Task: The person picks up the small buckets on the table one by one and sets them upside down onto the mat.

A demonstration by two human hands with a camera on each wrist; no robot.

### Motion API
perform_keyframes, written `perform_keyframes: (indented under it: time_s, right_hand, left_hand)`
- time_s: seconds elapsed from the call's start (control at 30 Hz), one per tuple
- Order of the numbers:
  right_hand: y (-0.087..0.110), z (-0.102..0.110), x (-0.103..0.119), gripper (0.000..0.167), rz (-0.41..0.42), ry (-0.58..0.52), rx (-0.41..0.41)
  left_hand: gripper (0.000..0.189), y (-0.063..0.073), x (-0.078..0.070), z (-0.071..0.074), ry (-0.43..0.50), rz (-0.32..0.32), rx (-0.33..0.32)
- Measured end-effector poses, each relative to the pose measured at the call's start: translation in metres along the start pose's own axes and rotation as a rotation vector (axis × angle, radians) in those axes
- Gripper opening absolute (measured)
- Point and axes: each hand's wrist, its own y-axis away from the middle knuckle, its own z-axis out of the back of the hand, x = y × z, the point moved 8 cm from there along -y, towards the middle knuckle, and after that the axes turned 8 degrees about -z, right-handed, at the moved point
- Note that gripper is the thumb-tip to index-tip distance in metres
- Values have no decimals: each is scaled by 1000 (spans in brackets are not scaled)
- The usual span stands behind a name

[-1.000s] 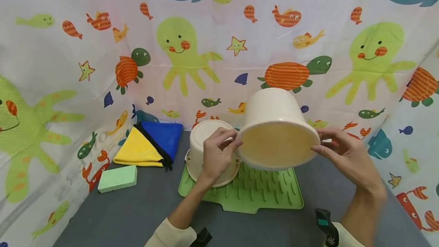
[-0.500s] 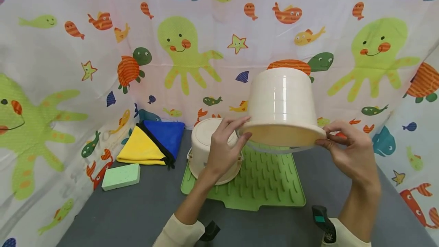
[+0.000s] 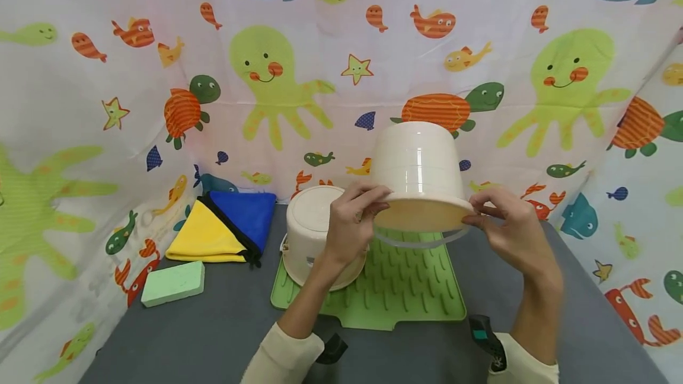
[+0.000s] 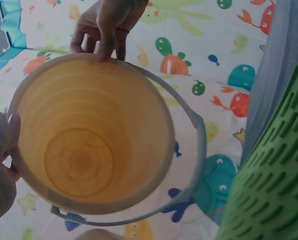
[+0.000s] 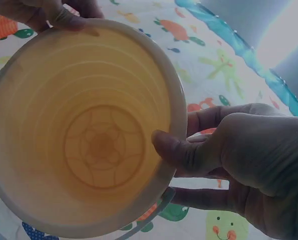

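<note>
A cream plastic bucket [image 3: 416,162] is held upside down above the right part of a green drying mat [image 3: 411,289]. My left hand [image 3: 352,224] pinches its rim on the left, and my right hand [image 3: 512,230] pinches the rim on the right. The bucket's handle [image 3: 421,243] hangs below the mouth. In the right wrist view the thumb [image 5: 176,150] lies on the inner rim, and the ringed inside of the bucket [image 5: 103,145] shows. A second cream bucket [image 3: 312,212] stands upside down on the mat's left part, partly hidden behind my left hand.
A folded yellow and blue cloth [image 3: 208,233] lies at the back left of the grey table [image 3: 213,342]. In front of it is a pale green sponge [image 3: 173,283]. A curtain [image 3: 331,34] printed with sea animals encloses the back and sides.
The held bucket first rose and tipped so its mouth faces more downward, then came down slightly and to the left. Both hands kept hold of the rim throughout.
</note>
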Motion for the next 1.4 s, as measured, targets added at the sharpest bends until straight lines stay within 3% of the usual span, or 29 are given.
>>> perform_keyframes:
  time_s: [0.07,0.17,0.27,0.4,0.47,0.67,0.8,0.87,0.97,1.07,1.2,1.3,1.4]
  right_hand:
    - [-1,-2,2,45,1,-3,28]
    - [0,-4,11,33,35,12,55]
    - [0,-9,21,38,81,15,93]
    - [-3,-21,26,29,118,25,129]
    - [-5,-26,23,38,115,49,124]
    - [-6,-32,0,36,79,161,44]
    - [-6,-39,-18,35,73,179,31]
    - [-5,-43,-29,37,61,170,55]
    - [-2,-54,-47,39,1,175,163]
    - [7,-65,-68,38,-141,162,368]
    - [25,-73,-89,27,-370,125,635]
    - [37,-75,-97,18,-464,117,763]
    - [51,-83,-106,11,-528,86,880]
  left_hand:
    - [14,2,6,0,31,26,-30]
    - [14,6,9,-5,80,25,-61]
    - [15,8,8,-11,94,-19,-81]
    - [16,13,9,-18,46,-84,-103]
    - [16,16,12,-23,13,-102,-90]
    - [16,28,22,-40,-69,-126,-20]
    - [17,37,32,-48,-91,-94,20]
    - [21,43,38,-55,-145,-67,86]
    - [34,55,43,-70,-274,-31,279]
    - [42,65,40,-86,-389,-28,504]
    - [36,76,27,-105,-441,-37,750]
    - [29,89,18,-120,-465,-59,875]
    - [18,107,16,-132,-516,-80,924]
